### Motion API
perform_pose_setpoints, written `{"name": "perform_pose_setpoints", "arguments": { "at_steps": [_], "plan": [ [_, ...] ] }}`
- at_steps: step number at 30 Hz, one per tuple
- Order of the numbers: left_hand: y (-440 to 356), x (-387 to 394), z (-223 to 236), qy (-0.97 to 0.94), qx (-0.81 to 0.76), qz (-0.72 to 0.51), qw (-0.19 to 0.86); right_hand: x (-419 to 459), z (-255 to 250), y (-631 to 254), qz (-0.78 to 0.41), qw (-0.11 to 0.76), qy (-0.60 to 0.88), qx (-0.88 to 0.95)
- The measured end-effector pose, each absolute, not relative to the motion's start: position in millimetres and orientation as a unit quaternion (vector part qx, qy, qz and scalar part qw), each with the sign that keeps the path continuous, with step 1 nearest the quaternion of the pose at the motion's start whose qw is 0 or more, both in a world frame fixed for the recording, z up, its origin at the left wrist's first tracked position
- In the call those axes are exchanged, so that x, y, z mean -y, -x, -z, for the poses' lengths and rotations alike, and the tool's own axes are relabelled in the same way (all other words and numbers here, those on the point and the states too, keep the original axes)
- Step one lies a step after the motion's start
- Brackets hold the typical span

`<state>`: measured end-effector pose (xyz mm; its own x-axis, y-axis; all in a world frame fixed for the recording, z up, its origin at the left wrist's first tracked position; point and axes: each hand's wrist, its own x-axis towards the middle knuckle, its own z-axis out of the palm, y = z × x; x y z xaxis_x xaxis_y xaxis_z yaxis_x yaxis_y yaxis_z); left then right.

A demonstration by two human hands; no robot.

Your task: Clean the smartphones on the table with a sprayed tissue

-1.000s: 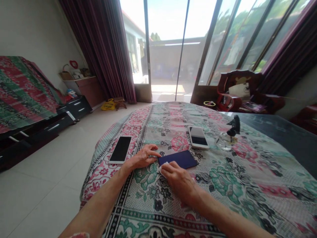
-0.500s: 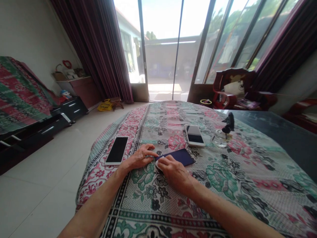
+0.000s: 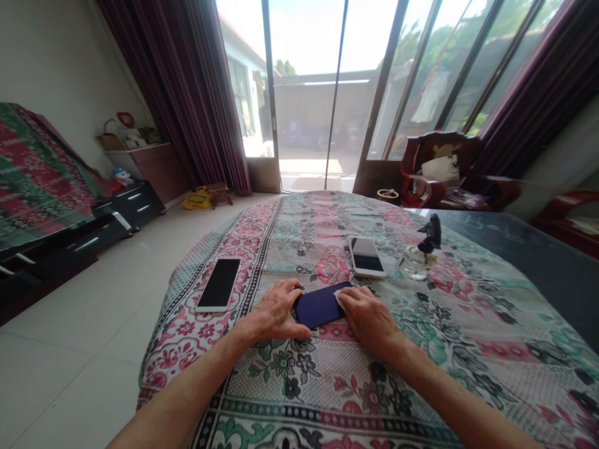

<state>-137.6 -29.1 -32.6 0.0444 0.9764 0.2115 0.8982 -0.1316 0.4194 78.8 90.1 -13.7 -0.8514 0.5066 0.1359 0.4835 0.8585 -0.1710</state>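
Observation:
A dark blue phone lies flat on the patterned tablecloth, slightly turned, with its plain side up. My left hand spans its left end, fingers at the far corner and thumb by the near edge, holding it. Over the right end, my right hand has its fingers closed on a small white wiping cloth pressed to the surface; most of the cloth is hidden under the fingers. To the left rests a white phone with a dark screen. Another white phone lies beyond the blue one.
A clear spray bottle with a black trigger head stands on the right of the table. Past the table are a dark red wooden chair, glass doors and a yellow bag on the floor. A dark surface adjoins at right.
My right hand has slid the white cloth from the phone's left end to its right end. My left hand has spread around the left end, and the phone has turned slightly and shifted nearer.

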Motion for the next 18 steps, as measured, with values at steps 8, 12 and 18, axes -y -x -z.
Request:
{"name": "perform_pose_setpoints", "arguments": {
  "at_steps": [8, 12, 18],
  "plan": [
    [134.3, 25.3, 35.1, -0.709, -0.655, -0.251, 0.078, -63.6, 15.6, -37.8, -0.08, 0.056, 0.182, 0.978],
    [134.1, 25.9, 34.1, -0.701, -0.661, -0.255, 0.086, -56.4, 18.6, -26.3, -0.106, 0.092, 0.174, 0.975],
    [136.6, 26.6, 37.2, -0.694, -0.667, -0.256, 0.088, -75.6, 11.2, -36.2, -0.076, 0.075, 0.223, 0.969]
  ]
}}
